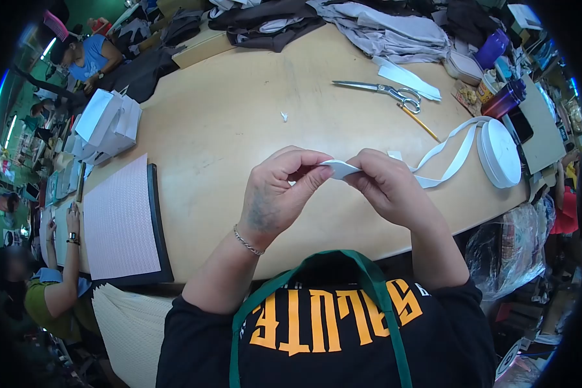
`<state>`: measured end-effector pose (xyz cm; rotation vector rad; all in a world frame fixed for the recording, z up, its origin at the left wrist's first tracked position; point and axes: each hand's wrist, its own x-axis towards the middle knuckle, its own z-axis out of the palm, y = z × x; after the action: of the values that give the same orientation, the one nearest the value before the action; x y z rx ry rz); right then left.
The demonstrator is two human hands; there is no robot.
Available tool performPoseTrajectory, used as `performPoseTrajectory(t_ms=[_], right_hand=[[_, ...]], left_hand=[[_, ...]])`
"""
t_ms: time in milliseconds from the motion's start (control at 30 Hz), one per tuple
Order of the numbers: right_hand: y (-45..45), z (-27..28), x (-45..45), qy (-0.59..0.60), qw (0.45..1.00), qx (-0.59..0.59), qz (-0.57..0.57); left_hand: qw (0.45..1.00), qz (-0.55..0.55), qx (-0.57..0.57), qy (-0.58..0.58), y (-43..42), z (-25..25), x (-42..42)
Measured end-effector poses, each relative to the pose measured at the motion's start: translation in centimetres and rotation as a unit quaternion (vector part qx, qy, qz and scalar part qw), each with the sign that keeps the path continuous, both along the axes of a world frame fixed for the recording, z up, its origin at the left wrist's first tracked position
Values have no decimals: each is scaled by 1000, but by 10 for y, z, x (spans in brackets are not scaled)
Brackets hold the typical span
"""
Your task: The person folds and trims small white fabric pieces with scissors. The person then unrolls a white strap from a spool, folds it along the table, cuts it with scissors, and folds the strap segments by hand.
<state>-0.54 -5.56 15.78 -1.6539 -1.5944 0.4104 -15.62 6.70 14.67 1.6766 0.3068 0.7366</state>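
A short white strip (342,169) is pinched between my two hands above the table, its middle bowed slightly. My left hand (275,189), with a bracelet at the wrist, grips one end between thumb and fingers. At the other end, the thumb and fingers of my right hand (385,187) are closed on it. Just beyond my right hand, a loose white band (456,158) runs from a white roll (509,154). Metal scissors (375,86) and a yellow pencil (420,123) lie farther up the table.
White cloth pieces (410,79) rest by the scissors. A tumbler (503,98) and snacks stand at the right edge. Piled garments (388,32) line the back. At left are a white paper bag (110,126) and a pale patterned sheet (124,220); other people work beyond.
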Motion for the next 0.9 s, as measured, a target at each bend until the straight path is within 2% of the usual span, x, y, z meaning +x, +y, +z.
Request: performPoseTrajectory(t_ms=[200,400,667,767,900], right_hand=[[0,-6,-3,31,999,20,-17],[3,-6,-3,43,999,21,-7],[5,-11,-2,42,998,38,-1],[3,-2,1,269,955,-120,45],[-12,5,34,258,950,-166,50]], left_hand=[[1000,15,7,-12,-3,-6,2],[999,23,-33,1,-4,-1,1],[998,52,-1,-25,-4,-6,1],[993,86,-58,-57,0,1,-3],[956,175,-161,-169,25,4,-12]])
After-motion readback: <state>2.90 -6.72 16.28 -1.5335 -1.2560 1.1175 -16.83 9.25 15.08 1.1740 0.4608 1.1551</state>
